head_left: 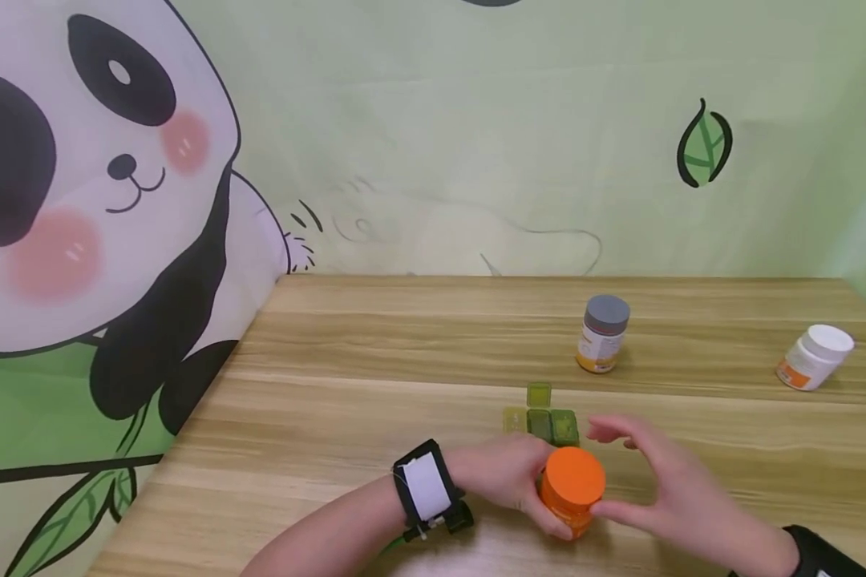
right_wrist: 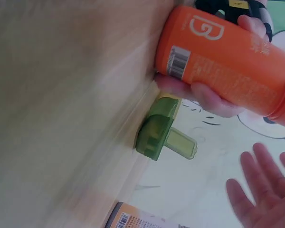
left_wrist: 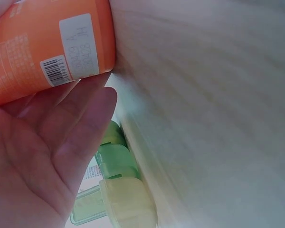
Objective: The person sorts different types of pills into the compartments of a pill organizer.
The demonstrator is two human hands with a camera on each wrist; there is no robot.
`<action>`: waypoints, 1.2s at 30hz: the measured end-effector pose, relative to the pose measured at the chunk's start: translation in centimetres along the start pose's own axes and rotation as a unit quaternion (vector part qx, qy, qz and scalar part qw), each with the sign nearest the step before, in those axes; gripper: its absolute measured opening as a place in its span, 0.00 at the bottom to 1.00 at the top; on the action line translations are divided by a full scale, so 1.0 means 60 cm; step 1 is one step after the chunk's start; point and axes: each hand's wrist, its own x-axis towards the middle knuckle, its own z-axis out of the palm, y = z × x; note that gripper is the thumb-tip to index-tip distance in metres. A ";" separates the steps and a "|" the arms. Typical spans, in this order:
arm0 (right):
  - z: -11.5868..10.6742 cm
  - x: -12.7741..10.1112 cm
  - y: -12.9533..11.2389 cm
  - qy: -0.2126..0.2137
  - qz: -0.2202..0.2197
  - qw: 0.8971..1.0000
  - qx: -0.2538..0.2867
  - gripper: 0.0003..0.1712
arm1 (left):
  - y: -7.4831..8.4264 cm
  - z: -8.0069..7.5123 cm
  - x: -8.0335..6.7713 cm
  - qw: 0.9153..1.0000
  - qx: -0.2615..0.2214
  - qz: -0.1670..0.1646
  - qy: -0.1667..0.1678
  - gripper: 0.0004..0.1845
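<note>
Fingers (right_wrist: 213, 97) of left hand (head_left: 508, 473) curl round orange bottle (head_left: 572, 489), near table's (head_left: 375, 361) front edge; right hand (head_left: 664, 489) beside it, fingers spread, thumb at cap. Bare wood left. Label: large "B", barcode; small print unreadable. Green pill box (head_left: 544, 421) behind, partly hidden

Black-and-white wrist strap (head_left: 426, 487), bare forearms

Left hand (right_wrist: 213, 97) grips orange bottle (right_wrist: 228, 66) above table (right_wrist: 52, 95).
</note>
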 end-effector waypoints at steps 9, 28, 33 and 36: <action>0.005 -0.005 -0.017 -0.027 -0.032 0.998 0.054 0.44 | -0.003 -0.001 -0.002 1.000 -0.014 -0.002 -0.003 0.23; 0.008 0.042 -0.018 0.002 -0.138 0.990 -0.007 0.36 | -0.002 0.000 -0.003 1.000 0.001 0.007 0.002 0.21; -0.012 0.054 -0.018 -0.003 -0.122 0.993 0.007 0.32 | -0.002 -0.001 -0.001 1.000 0.017 -0.004 0.002 0.21; -0.026 0.055 -0.006 -0.014 -0.081 0.997 0.003 0.30 | -0.001 0.001 0.001 1.000 0.027 -0.009 -0.001 0.23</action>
